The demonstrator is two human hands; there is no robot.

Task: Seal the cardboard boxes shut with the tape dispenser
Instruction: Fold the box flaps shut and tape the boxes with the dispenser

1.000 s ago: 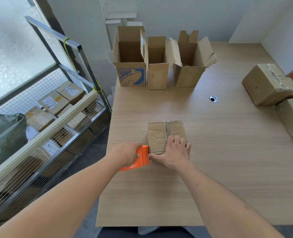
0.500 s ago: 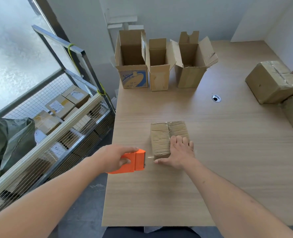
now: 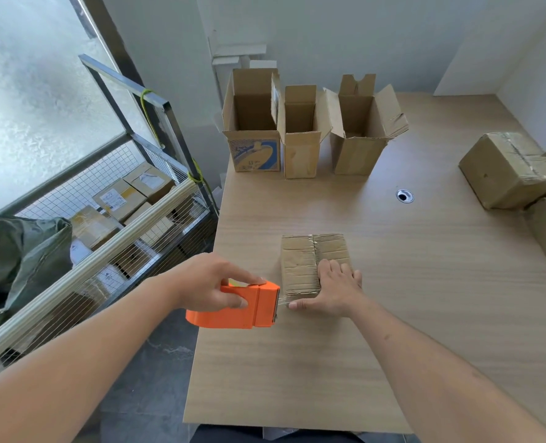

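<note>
A small closed cardboard box [image 3: 303, 263] lies on the wooden table [image 3: 377, 314] in front of me. My right hand [image 3: 332, 289] rests flat on its near right part, thumb at the near edge on a strip of clear tape. My left hand [image 3: 211, 286] grips the orange tape dispenser [image 3: 243, 308] just left of the box's near corner, with a short stretch of tape running from its blade to the box.
Three open cardboard boxes [image 3: 300, 129] stand in a row at the table's far side. Taped boxes [image 3: 508, 171] lie at the right edge. A cable hole [image 3: 404, 195] sits mid-table. A wire cage cart [image 3: 105, 225] with parcels stands left of the table.
The dispenser pulled away leftward from the box's near edge, then came back close to it, tape now stretched between. My right hand stayed on the box.
</note>
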